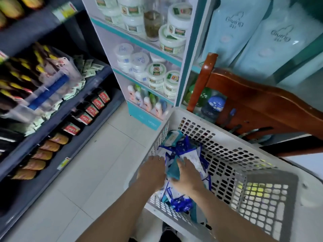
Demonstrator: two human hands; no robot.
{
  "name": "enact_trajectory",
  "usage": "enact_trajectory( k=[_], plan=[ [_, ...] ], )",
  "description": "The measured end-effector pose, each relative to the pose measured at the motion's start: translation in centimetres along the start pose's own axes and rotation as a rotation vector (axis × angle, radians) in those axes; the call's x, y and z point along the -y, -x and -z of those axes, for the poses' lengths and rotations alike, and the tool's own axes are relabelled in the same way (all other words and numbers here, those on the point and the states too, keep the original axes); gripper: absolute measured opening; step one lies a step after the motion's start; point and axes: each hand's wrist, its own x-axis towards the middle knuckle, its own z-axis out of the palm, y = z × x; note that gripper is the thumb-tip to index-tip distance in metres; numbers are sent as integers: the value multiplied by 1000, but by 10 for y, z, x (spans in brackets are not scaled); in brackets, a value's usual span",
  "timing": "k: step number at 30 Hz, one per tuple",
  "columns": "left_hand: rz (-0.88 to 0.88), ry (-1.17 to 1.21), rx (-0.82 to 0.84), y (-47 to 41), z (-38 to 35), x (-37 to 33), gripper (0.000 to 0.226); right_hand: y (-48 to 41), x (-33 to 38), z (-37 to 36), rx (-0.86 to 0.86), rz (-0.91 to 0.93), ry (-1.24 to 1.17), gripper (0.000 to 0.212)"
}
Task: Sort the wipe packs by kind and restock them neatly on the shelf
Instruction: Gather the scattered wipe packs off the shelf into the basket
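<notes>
hands (152, 172) (187, 177) on packs (192, 158), in basket (227, 130) — (grip unclear)

In the lower middle of the frame we see a white basket (218, 137) patterned all over with a grid of small holes, its near end grey. The wipe packs (185, 149) inside are deep blue and white, with a teal pack (173, 170) among them. At the left, a dark blue-grey shelf (87, 95) carries black pouches (90, 110) with red labels, brown-orange pouches (47, 147) below, and black-and-yellow packs (21, 70) above. Top centre, we see a white display stand (104, 41) edged in teal and white tubs (174, 41) with green labels. Pale blue bags (272, 41) fill the upper right, above a red-brown chair (253, 102).
</notes>
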Motion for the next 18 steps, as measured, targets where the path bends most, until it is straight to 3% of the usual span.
enact_trajectory(
  k=[5, 18],
  plan=[
    [43, -55, -160, 35, 59, 31, 28, 16, 65, 46, -244, 133, 49, 53],
    [405, -58, -501, 219, 173, 251, 29, 70, 347, 88, -436, 509, 253, 42]
  ],
)
